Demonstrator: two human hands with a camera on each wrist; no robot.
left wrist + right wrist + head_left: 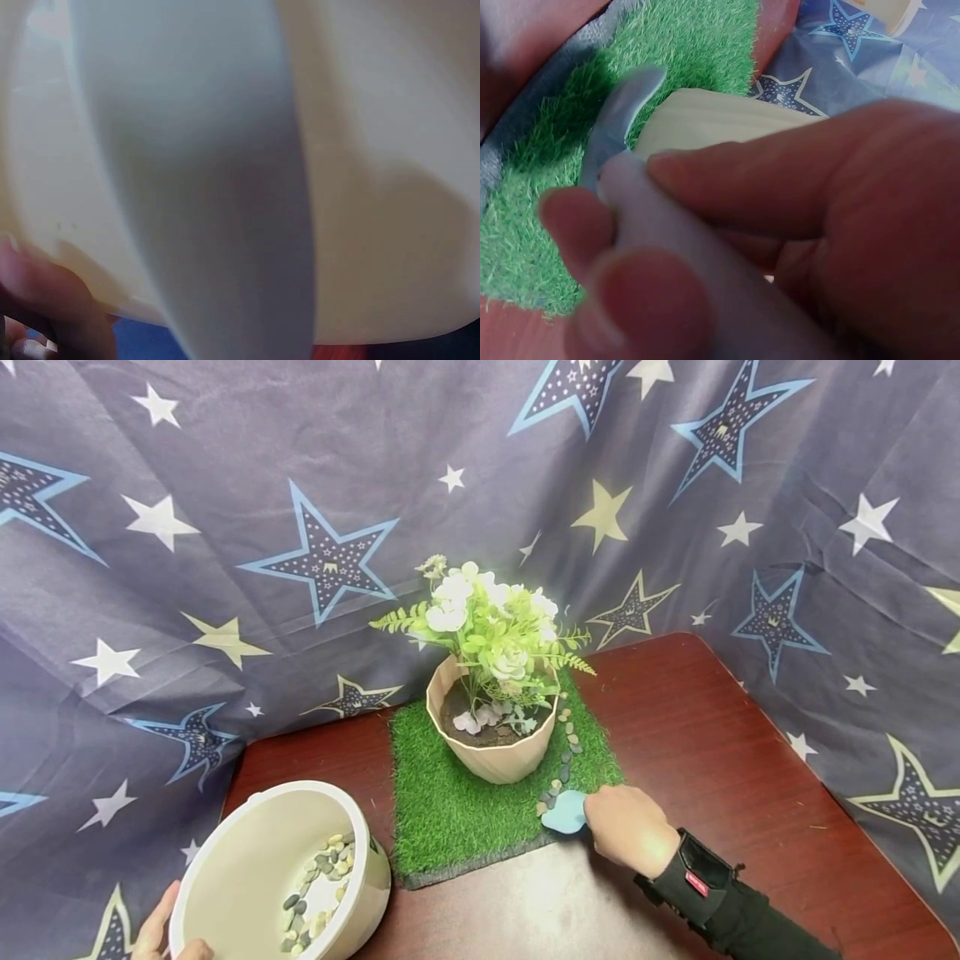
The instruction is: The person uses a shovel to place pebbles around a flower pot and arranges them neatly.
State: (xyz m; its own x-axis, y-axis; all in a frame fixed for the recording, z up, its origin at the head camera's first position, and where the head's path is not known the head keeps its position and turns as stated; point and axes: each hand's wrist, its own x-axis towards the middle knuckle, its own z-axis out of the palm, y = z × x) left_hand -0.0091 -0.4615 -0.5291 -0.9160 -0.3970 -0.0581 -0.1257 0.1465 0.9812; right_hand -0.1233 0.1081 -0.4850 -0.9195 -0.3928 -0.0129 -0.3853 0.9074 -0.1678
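Note:
My right hand point(628, 828) grips the handle of a light blue scoop point(565, 812), whose bowl rests at the front right corner of a green turf mat point(450, 810). In the right wrist view the fingers point(795, 187) curl round the scoop's pale handle point(652, 217). A line of small pebbles point(567, 747) runs along the mat beside a beige flower pot point(491, 752) with white flowers. My left hand point(161, 935) holds the rim of a white tilted bowl point(247, 860) with several pebbles point(318, 893) inside. The bowl's wall point(225, 165) fills the left wrist view, with a fingertip point(52, 300) on it.
A dark red wooden table point(712, 760) carries everything. A dark star-printed cloth point(300, 510) hangs close behind and to both sides. A black wrist strap point(697, 881) sits on my right forearm.

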